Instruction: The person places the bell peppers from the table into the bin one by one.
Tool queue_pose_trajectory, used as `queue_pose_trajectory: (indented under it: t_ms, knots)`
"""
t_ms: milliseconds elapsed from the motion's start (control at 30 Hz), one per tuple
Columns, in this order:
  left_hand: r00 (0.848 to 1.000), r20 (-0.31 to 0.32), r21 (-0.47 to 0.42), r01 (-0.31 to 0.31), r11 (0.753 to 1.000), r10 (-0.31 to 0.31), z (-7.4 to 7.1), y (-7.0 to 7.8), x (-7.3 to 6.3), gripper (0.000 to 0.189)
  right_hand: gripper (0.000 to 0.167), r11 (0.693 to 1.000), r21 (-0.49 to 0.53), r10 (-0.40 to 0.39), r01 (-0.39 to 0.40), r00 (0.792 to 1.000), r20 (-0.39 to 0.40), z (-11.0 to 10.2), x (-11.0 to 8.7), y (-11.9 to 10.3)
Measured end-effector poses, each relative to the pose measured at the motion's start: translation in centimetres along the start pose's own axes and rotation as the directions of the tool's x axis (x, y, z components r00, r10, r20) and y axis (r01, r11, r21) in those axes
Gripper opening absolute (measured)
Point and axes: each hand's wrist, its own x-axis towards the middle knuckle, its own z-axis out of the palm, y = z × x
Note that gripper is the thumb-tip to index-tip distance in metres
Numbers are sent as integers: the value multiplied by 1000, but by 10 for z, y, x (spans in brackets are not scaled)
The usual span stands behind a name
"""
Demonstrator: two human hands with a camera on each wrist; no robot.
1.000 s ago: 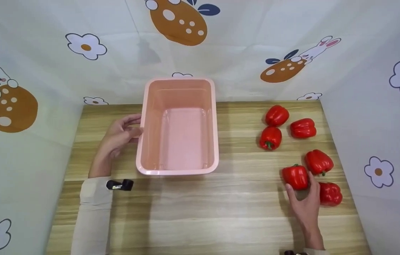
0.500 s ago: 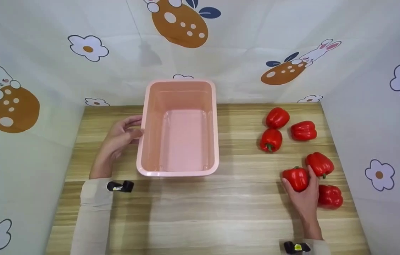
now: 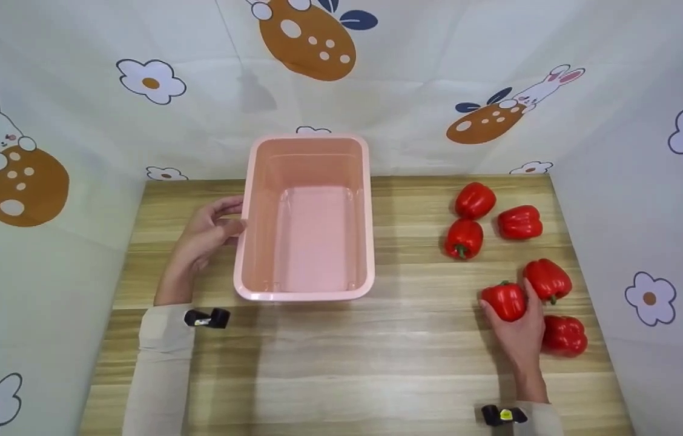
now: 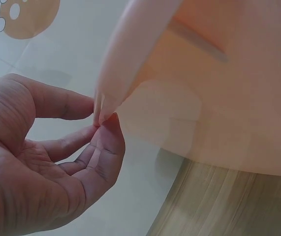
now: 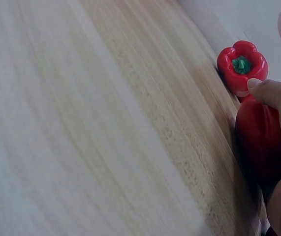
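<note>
A pink plastic bin [image 3: 317,242] stands at the back of the wooden table, with nothing inside it. My left hand [image 3: 205,233] pinches its left rim; the left wrist view shows the fingertips meeting at the bin's rim [image 4: 125,59]. On the right side, my right hand [image 3: 520,333] grips a red bell pepper [image 3: 504,301], thumb on its left and fingers on its right. The right wrist view has this bell pepper [image 5: 259,132] partly covered by the hand, and beyond it another red bell pepper [image 5: 241,69] with a green stem.
Close to the right hand lie two more red bell peppers, one above [image 3: 547,280] and one below [image 3: 564,336]. Farther back is a group of several others [image 3: 475,201]. Patterned white cloth [image 3: 402,109] walls the table [image 3: 341,375] at the back and sides.
The right hand has shifted slightly forward, and its thumb has come against the bell pepper's left side. Left hand and bin stay in place.
</note>
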Motion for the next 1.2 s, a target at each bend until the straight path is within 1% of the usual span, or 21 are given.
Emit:
queue_pose_trajectory:
  t_ms: [167, 333, 467, 700, 933, 1100, 1200]
  knots:
    - [1000, -4, 0, -3, 1000, 3, 0, -1, -1, 66, 96, 1000, -22, 16, -16, 1000, 24, -1, 0, -4]
    - [1000, 3, -14, 8, 1000, -8, 2, -1, -1, 65, 89, 999, -49, 16, -14, 999, 31, -3, -2, -5]
    - [1000, 3, -11, 15, 1000, -15, 2, 0, 0, 65, 84, 999, -45, 9, -8, 1000, 25, -2, -2, -5]
    - [1000, -5, 11, 20, 1000, -20, 0, 1, -2, 66, 81, 1000, -24, -16, 17, 1000, 16, 0, -1, -8]
    - [1000, -10, 17, 9, 1000, -9, -1, 2, -3, 66, 80, 999, 4, -47, 47, 999, 7, 3, 2, -13]
    - [1000, -14, 8, 28, 1000, -28, 0, 2, -2, 66, 76, 998, 46, -46, 47, 999, -9, 2, 3, -16]
    - [999, -18, -7, 32, 999, -32, 0, 2, -1, 65, 79, 998, 50, -29, 29, 1000, 1, 2, 5, -21]
